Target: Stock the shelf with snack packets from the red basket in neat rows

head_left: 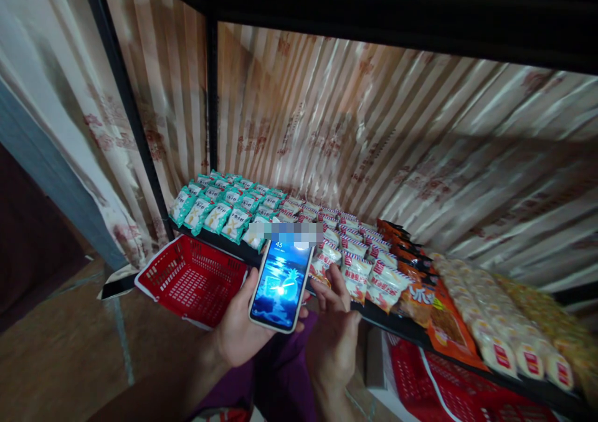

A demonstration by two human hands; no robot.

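My left hand [245, 325] is wrapped round a smartphone [281, 285] in a pale case, its lit screen facing me with a blue water-scene wallpaper. Just right of the phone, my right hand [334, 328] is raised with its fingers apart and a little bent, holding nothing. Behind both hands runs a low black shelf of snacks. Teal-and-white packets [236, 223] fill its left end, and white packets with striped tops [355, 274] lie in rows behind the phone and right hand. The phone hides part of the packets behind it.
Further right on the shelf are orange packs [451, 325], round wrapped items with red labels [499, 353] and yellowish packets [555, 316]. A red basket [187, 272] sits on the floor at left, another red basket [415, 372] below the shelf. Black posts [212, 98] stand before printed curtains [299, 117].
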